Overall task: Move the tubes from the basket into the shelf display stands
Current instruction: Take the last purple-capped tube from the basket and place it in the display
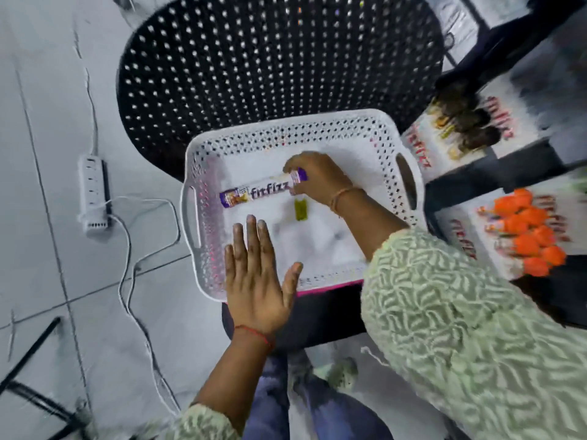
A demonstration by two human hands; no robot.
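Note:
A white perforated basket [203,173] rests on a black chair. Inside it lies one white and purple "fitfizz" tube [257,193], pointing left. My right hand [317,176] is closed around the tube's right end, near the cap. My left hand [257,274] is flat, fingers spread, over the basket's near rim, holding nothing. A small yellow-green item [300,210] lies on the basket floor just below the tube. At the right, two display stands sit on dark shelves: the upper stand [422,150] holds dark-capped tubes [470,128], and the lower stand [460,236] holds orange-capped tubes [527,230].
The black perforated chair back [270,58] rises behind the basket. A white power strip [94,192] with a trailing cable [130,249] lies on the tiled floor at the left. Black chair legs [31,354] cross the lower left corner.

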